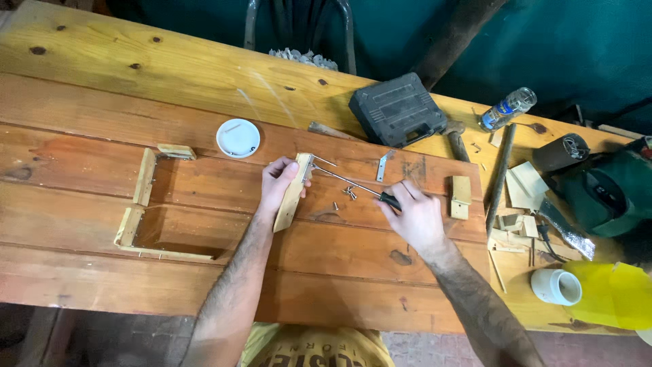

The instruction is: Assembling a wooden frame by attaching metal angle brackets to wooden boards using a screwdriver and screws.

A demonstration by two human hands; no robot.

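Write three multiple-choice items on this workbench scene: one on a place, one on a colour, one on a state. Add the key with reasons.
1. Where does the round white dish lie?
A. left of the left hand
B. beside the grey plastic tool case
C. under the right hand

2. What colour is the handle of the screwdriver?
A. red
B. black
C. yellow

3. How is the small pale wooden block held?
A. lying untouched
B. clamped in a vice
C. gripped by the left hand

Key: 1 A, the dish sits up and left of that hand; 2 B, a dark handle shows at the right hand's fingers; 3 C, fingers wrap the block.
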